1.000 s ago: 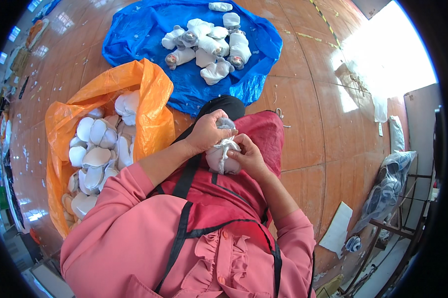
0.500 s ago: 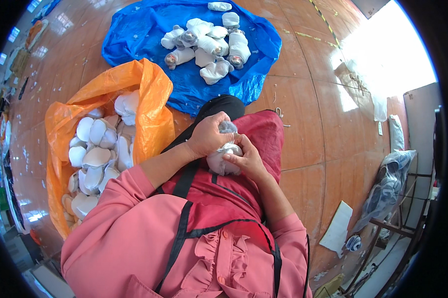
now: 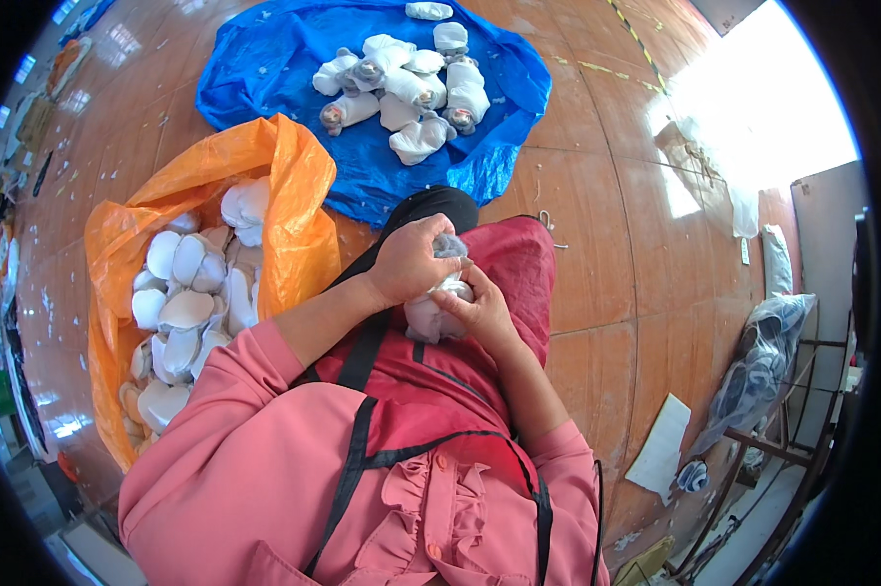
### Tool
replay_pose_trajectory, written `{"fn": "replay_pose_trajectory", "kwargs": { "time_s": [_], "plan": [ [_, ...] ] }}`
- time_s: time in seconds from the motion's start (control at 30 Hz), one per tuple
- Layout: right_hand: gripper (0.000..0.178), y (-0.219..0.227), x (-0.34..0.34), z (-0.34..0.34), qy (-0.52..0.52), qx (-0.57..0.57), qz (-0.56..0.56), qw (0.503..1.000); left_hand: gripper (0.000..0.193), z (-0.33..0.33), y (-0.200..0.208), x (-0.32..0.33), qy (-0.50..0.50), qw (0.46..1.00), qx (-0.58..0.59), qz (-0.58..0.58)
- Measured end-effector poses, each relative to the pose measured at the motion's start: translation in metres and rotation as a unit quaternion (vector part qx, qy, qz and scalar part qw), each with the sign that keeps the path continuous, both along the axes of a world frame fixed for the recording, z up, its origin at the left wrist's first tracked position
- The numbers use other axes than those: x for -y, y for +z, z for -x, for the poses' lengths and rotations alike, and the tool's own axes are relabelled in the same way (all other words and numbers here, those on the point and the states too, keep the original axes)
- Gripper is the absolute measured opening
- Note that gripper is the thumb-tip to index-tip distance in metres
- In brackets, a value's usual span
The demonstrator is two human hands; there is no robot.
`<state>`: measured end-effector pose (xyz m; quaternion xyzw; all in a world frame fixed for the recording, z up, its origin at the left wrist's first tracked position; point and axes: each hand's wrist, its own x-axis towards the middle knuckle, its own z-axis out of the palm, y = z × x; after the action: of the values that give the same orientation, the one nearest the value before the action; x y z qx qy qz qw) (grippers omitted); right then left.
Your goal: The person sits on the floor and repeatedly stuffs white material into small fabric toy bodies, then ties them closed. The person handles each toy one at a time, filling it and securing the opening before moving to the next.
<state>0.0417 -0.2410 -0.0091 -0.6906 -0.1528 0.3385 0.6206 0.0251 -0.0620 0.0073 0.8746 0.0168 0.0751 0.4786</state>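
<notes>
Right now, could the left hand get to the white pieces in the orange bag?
Probably yes: the left hand is beside the open orange bag, nothing between, though it is busy holding gray stuffing.

I see a glossy brown tiled floor [image 3: 606, 225] carrying everything. A blue tarp [image 3: 362, 117] lies spread on it, a pile of white pieces [image 3: 406, 88] on top. Just beside it sits an orange bag [image 3: 255, 186]. A white sheet [image 3: 660, 449] lies at lower right.
</notes>
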Motion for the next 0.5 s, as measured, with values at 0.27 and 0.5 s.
{"fn": "replay_pose_trajectory", "kwargs": {
  "time_s": [0.27,0.5],
  "plan": [
    [0.04,-0.018,0.006,-0.018,0.051,-0.196,-0.068,0.977,0.038,-0.007,0.0,-0.003,0.018,0.997,-0.068,0.007],
    [0.029,-0.046,0.007,-0.013,0.043,0.017,0.001,0.999,0.036,-0.008,-0.035,-0.003,0.077,0.977,-0.166,0.106]
  ]
}}
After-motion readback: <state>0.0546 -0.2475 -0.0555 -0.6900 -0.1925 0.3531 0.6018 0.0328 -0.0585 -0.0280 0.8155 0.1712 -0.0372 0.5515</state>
